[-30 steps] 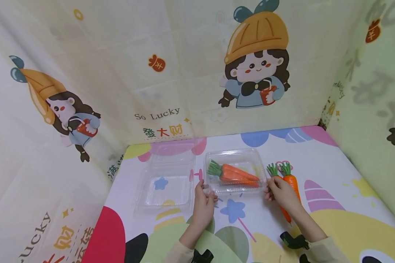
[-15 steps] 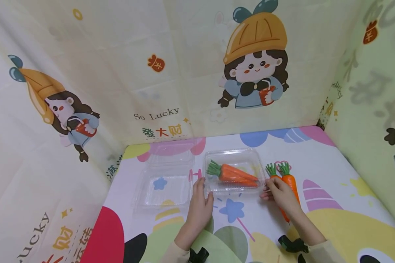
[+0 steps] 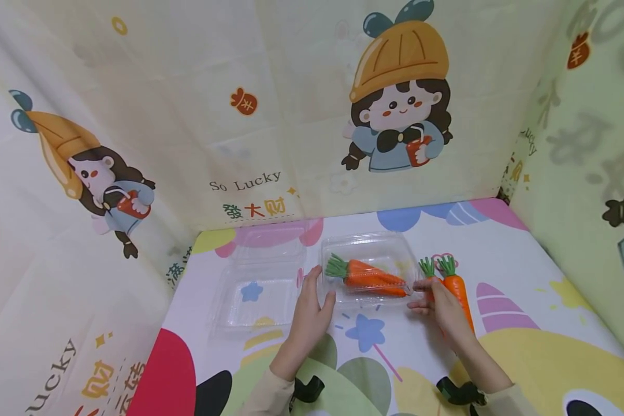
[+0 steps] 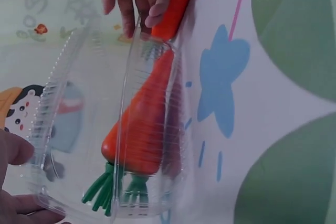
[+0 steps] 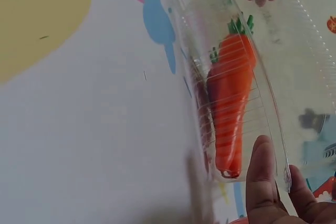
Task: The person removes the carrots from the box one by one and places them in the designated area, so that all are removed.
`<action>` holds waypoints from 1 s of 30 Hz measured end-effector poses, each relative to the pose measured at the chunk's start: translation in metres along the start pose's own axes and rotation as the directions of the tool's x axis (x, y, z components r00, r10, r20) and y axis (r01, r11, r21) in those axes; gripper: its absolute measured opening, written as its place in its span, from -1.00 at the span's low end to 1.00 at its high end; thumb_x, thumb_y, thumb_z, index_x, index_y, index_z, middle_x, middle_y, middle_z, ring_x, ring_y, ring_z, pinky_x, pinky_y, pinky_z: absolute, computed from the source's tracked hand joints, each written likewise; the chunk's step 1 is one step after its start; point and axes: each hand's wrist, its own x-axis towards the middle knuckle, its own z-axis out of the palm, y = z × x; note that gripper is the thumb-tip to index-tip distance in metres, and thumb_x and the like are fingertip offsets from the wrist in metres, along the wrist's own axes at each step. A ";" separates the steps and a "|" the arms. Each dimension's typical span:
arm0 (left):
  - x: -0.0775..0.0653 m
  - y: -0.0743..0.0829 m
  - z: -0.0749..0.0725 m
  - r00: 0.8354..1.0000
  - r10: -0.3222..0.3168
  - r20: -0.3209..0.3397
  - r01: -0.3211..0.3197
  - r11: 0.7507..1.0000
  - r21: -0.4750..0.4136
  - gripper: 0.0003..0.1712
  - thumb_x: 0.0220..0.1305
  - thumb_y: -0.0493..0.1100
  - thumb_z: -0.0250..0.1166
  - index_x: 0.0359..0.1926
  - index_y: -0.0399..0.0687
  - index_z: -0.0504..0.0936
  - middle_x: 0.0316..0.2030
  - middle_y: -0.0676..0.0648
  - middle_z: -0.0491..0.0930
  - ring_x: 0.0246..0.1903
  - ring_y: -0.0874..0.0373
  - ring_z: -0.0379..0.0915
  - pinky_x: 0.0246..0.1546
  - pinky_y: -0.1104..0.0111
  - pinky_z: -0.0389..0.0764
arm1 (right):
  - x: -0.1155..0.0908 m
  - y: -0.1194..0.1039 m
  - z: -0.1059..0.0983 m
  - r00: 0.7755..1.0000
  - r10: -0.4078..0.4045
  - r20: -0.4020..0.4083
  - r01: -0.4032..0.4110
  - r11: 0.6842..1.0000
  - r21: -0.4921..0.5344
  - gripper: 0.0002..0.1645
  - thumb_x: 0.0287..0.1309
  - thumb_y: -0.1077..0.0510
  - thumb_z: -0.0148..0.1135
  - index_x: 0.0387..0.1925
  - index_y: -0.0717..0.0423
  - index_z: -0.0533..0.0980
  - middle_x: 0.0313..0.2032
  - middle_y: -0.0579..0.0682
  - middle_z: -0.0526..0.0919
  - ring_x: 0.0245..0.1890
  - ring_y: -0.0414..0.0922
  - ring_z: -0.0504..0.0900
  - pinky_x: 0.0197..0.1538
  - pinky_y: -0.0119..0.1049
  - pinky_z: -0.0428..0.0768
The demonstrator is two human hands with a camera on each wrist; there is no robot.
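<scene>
1. Watching from my end: compared with a second ago, the left hand [image 3: 305, 315] isn't curling at the front-left corner of the clear box [image 3: 379, 247] anymore, its fingers are stretching up along the left side. The right hand [image 3: 444, 309] is reaching slightly further in at the front-right corner.
2. That box is sitting toward the table's [image 3: 509, 254] back edge, between the left and right edges. The two carrots [image 3: 371, 274] inside are pointing their greens at the left edge, tips at the right, long axis slanting a bit toward the front.
3. Left fingers are lying straight, thumb spreading away. The right hand is pinching the box's rim.
4. Both forearms [image 3: 290, 355] are coming in from the front, angling toward each other.
5. Loose carrots [image 3: 456, 284] are lying right of the box, greens toward the back edge, partly hiding behind the right hand. A second clear container [image 3: 279, 294] is lying open nearer the left edge.
</scene>
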 end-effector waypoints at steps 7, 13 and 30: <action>0.013 0.003 -0.006 0.999 -0.041 -0.009 0.041 0.996 -0.080 -0.35 0.60 0.10 0.02 0.53 -0.09 0.23 0.45 -0.20 0.37 0.36 -0.25 0.38 0.38 -0.22 0.36 | 0.000 0.007 0.000 1.000 -0.007 0.021 0.010 0.986 -0.164 -0.33 0.58 0.12 0.01 0.58 0.14 0.13 0.26 0.33 0.42 -0.16 -0.09 0.77 -0.09 -0.47 0.71; 0.029 0.005 -0.011 0.999 -0.044 -0.030 0.038 0.984 -0.176 -0.43 0.65 0.06 -0.07 0.51 -0.07 0.27 0.44 -0.21 0.38 0.32 -0.23 0.45 0.35 -0.18 0.42 | -0.001 0.003 0.001 1.000 -0.018 0.008 0.019 0.981 -0.194 -0.28 0.56 0.18 0.04 0.61 0.18 0.10 0.22 0.31 0.44 -0.20 -0.16 0.75 -0.09 -0.50 0.69; 0.067 -0.006 -0.011 0.997 -0.075 -0.033 0.065 0.968 -0.242 -0.36 0.66 0.13 -0.15 0.51 -0.17 0.24 0.48 -0.33 0.30 0.49 -0.24 0.20 0.48 -0.15 0.23 | -0.013 0.002 0.000 0.999 0.037 0.016 -0.032 0.975 -0.218 -0.30 0.51 0.23 0.09 0.57 0.26 0.16 0.15 0.29 0.48 -0.25 -0.09 0.77 -0.12 -0.48 0.71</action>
